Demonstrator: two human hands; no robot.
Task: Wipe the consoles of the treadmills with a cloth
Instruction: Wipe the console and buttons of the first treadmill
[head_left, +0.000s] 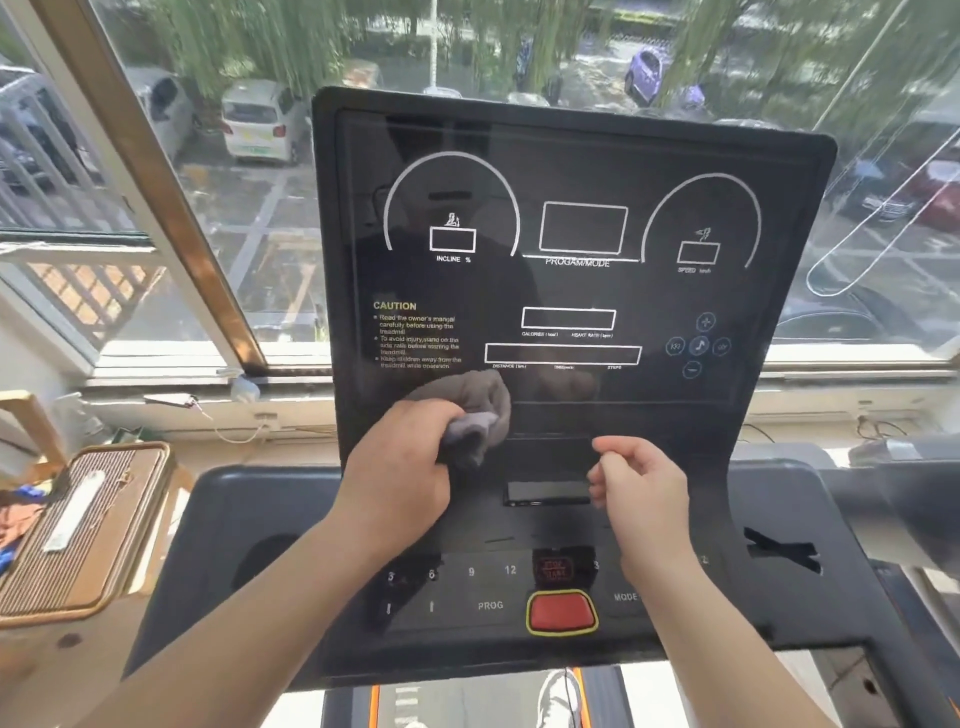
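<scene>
A black treadmill console (571, 291) with white dial markings and a CAUTION text stands upright in front of me. My left hand (400, 467) grips a bunched grey cloth (475, 405) and holds it against the lower left of the display panel, just under the CAUTION text. My right hand (641, 486) hovers in front of the console's lower middle, fingers loosely curled, holding nothing. Below both hands lies the button panel with a red stop button (561, 612).
A large window (234, 208) looks onto parked cars behind the console. A wooden-framed ribbed object (78, 530) sits on a surface at the left. A second machine's part (904, 467) reaches in from the right. A white shoe (558, 696) shows below on the belt.
</scene>
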